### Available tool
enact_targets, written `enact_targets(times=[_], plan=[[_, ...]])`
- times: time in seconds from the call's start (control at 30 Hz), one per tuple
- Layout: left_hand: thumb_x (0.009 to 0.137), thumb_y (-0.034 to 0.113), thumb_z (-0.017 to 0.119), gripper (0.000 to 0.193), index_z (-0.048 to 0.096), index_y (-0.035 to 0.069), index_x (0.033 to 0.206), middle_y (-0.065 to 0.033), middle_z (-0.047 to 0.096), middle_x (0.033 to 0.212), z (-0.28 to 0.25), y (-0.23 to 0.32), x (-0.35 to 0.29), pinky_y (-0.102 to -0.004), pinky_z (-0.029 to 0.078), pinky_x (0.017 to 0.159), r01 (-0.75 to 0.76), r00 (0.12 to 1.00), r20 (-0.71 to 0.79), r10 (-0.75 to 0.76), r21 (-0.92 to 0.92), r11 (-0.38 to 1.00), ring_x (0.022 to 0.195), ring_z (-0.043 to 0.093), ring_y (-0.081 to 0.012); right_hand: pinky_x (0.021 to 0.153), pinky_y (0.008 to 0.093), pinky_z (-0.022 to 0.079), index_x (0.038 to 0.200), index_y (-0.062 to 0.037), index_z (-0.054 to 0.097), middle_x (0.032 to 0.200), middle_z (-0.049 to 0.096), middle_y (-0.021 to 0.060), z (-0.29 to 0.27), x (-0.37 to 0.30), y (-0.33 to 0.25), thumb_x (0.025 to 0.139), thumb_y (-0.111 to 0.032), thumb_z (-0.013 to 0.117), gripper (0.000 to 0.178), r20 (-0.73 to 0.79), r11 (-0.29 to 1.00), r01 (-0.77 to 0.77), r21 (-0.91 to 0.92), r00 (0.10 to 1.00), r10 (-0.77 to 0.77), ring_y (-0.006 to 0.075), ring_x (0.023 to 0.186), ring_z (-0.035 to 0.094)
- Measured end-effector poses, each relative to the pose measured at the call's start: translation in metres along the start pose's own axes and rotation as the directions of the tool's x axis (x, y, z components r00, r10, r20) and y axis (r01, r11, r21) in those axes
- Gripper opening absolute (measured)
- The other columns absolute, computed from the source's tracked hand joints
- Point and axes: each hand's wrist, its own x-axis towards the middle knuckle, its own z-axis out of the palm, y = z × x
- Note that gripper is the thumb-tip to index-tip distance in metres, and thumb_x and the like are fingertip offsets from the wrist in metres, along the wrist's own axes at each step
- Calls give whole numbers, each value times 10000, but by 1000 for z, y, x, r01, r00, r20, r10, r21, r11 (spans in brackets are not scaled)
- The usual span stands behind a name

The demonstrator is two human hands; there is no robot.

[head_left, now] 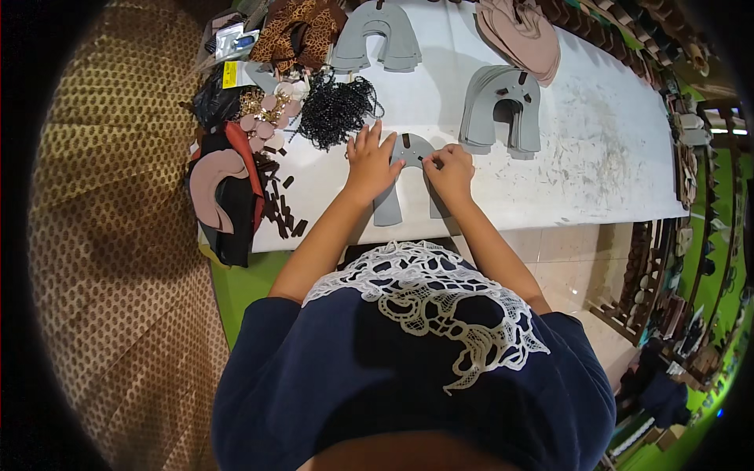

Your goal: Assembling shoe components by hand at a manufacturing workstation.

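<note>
A grey U-shaped piece (388, 206) lies on the white table in front of me, its curve pointing away and its two legs toward me. My left hand (369, 163) rests flat on its left side, fingers spread. On the right side of the curve, my right hand (451, 174) pinches what looks like a small dark strip against the surface; the fingers partly cover it. At the top of the curve sits a dark brown tab (407, 141). Loose brown strips (284, 213) are scattered to the left of my left forearm.
Stacks of grey U-shaped pieces stand at the back (357, 49) and right (481, 110). Pink cut pieces (518, 39) lie far right. A black beaded heap (334, 106), pink discs (259, 125) and leopard-print material (294, 35) crowd the left. Shelves of shoes (628, 298) line the right.
</note>
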Motion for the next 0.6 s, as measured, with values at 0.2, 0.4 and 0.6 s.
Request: enact_targets(times=[0.2, 0.4, 0.6], plan=[[679, 342, 719, 509, 588, 110, 1113, -170, 353, 1375, -5, -4, 7, -585, 162, 1030, 31, 999, 8, -31, -130, 991, 1292, 256, -393, 798, 434, 367, 789, -143, 670, 922, 553, 34, 1, -2, -6, 700, -182, 676, 97, -100, 997, 72, -29, 992, -75, 272, 928, 502], [657, 363, 734, 332, 690, 74, 815, -96, 414, 1366, -9, -6, 13, -610, 123, 1029, -87, 995, 24, 94, -197, 977, 1314, 207, -413, 823, 420, 355, 844, -155, 675, 1001, 556, 54, -4, -3, 6, 720, -183, 676, 128, -17, 948, 308, -80, 950, -311, 264, 993, 488], [702, 370, 696, 290, 705, 84, 745, -79, 439, 1362, -8, -4, 15, -612, 116, 1032, -77, 994, 62, 87, -147, 986, 1323, 196, -414, 864, 410, 330, 953, -164, 669, 1104, 543, 38, -25, -2, 5, 742, -263, 673, 233, 99, 796, 576, -189, 817, -568, 230, 1051, 470]])
